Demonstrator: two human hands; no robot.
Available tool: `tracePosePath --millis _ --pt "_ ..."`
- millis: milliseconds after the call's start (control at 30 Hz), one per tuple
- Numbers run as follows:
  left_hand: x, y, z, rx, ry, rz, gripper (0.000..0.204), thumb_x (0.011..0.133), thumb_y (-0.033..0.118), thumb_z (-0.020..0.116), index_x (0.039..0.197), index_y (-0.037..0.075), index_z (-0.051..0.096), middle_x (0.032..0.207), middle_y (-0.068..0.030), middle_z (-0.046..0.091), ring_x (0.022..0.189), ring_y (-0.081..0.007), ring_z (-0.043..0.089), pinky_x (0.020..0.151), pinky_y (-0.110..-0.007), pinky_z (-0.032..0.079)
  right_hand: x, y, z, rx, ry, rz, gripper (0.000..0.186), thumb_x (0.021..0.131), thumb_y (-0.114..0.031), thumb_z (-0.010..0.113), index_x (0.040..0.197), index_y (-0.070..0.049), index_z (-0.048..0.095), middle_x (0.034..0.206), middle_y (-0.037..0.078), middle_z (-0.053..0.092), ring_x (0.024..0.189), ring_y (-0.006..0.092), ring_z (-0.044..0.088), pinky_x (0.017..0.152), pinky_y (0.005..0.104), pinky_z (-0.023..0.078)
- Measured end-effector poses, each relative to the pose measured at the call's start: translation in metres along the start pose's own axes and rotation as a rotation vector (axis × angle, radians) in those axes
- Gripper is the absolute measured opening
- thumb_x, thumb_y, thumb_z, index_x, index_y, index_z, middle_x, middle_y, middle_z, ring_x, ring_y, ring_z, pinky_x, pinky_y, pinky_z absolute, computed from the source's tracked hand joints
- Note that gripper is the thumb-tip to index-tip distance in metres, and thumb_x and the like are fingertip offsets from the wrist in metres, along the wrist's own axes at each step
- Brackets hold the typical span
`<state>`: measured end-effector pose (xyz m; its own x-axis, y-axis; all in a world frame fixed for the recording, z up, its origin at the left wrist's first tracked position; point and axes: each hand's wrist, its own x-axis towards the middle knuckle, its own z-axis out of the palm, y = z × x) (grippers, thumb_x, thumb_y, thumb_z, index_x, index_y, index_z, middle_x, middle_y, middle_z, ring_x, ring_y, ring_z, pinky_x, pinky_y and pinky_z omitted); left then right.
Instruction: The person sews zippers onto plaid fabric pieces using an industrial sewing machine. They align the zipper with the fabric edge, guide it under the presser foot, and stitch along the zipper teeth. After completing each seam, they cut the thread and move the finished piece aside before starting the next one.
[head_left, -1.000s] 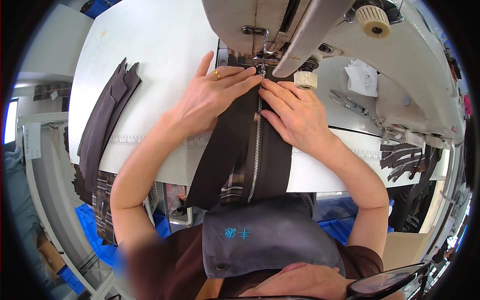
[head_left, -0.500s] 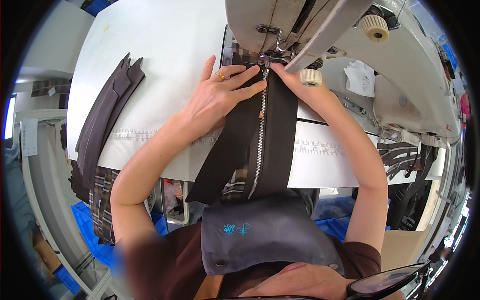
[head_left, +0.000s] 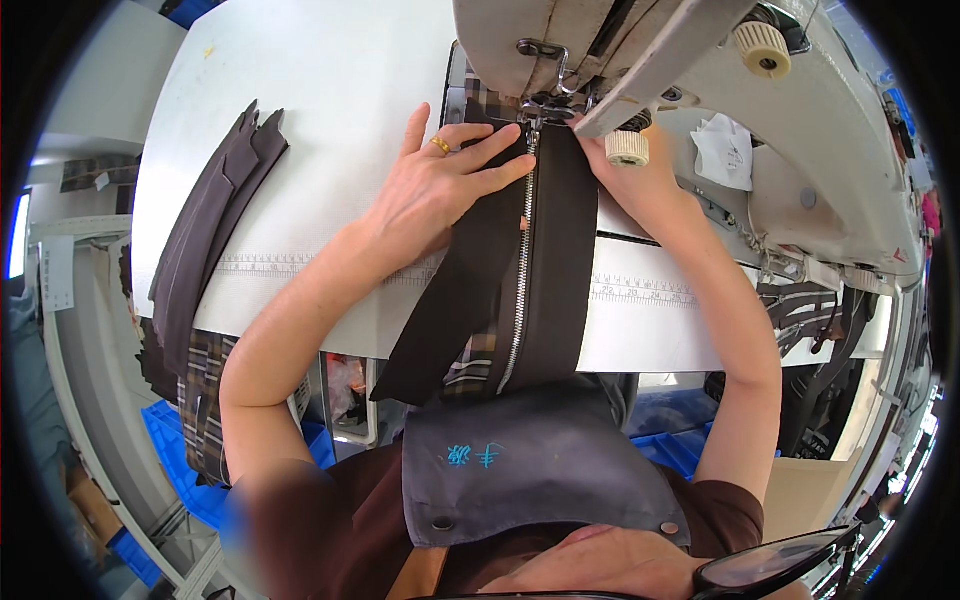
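A long dark fabric piece [head_left: 562,240] with a metal zipper [head_left: 524,250] runs from the sewing machine's presser foot [head_left: 540,108] toward my body. My left hand [head_left: 435,185] lies on its left side with fingers spread, two fingertips touching beside the zipper's far end. Close to the presser foot, my right hand [head_left: 640,185] is at the fabric's right edge; the machine hides most of its fingers, so their grip is unclear. Plaid cloth [head_left: 474,365] shows beneath the dark fabric at the near end and again by the foot.
The sewing machine head [head_left: 800,170] overhangs the far right. A stack of dark fabric strips [head_left: 215,215] lies on the left of the white table [head_left: 330,130], with plaid pieces [head_left: 207,400] hanging below. Blue bins [head_left: 180,470] sit under the table; more strips [head_left: 800,310] lie at right.
My right hand has shifted right, its fingers moving from beside the presser foot to behind the machine's lever and knob. My left hand and the fabric are almost unchanged.
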<state>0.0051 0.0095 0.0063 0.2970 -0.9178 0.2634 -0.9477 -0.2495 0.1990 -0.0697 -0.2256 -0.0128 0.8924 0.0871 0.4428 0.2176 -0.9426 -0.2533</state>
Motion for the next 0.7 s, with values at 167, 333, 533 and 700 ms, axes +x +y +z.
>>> tracePosePath --millis 167,333,533,700 --pt "-0.002 0.000 0.000 -0.048 0.024 0.008 0.063 0.066 0.002 0.067 0.126 0.020 0.056 0.133 -0.0068 0.052 0.120 -0.0247 0.046 0.103 -0.062 0.022 0.019 -0.004 0.001 0.153 -0.026 -0.101 0.011 0.079 -0.016 0.062 0.086 -0.009 0.066 0.088 0.009 0.066 0.075 0.0270 0.063 0.061 0.0360 0.051" --pt "-0.001 -0.002 0.000 -0.041 0.013 0.017 0.063 0.066 0.000 0.065 0.126 0.020 0.057 0.133 -0.0066 0.052 0.120 -0.0250 0.047 0.104 -0.063 0.022 0.023 0.000 0.002 0.206 -0.071 -0.110 0.012 0.078 -0.019 0.063 0.086 -0.011 0.067 0.087 0.008 0.066 0.076 0.0260 0.064 0.060 0.0339 0.051" --pt "-0.002 -0.001 0.002 -0.044 0.025 0.007 0.065 0.066 -0.003 0.064 0.126 0.021 0.056 0.134 -0.0060 0.052 0.122 -0.0246 0.046 0.104 -0.063 0.022 0.004 0.011 -0.009 0.055 -0.237 -0.032 0.015 0.078 -0.016 0.066 0.089 -0.006 0.064 0.081 0.007 0.065 0.074 0.0237 0.063 0.064 0.0325 0.050" --pt "-0.002 0.000 0.002 -0.035 0.023 0.007 0.068 0.065 -0.004 0.064 0.127 0.021 0.055 0.135 -0.0050 0.050 0.122 -0.0242 0.046 0.104 -0.063 0.023 -0.002 -0.001 -0.012 -0.125 0.049 -0.156 0.013 0.069 -0.014 0.066 0.074 -0.006 0.057 0.072 0.006 0.055 0.069 0.0256 0.057 0.060 0.0360 0.047"
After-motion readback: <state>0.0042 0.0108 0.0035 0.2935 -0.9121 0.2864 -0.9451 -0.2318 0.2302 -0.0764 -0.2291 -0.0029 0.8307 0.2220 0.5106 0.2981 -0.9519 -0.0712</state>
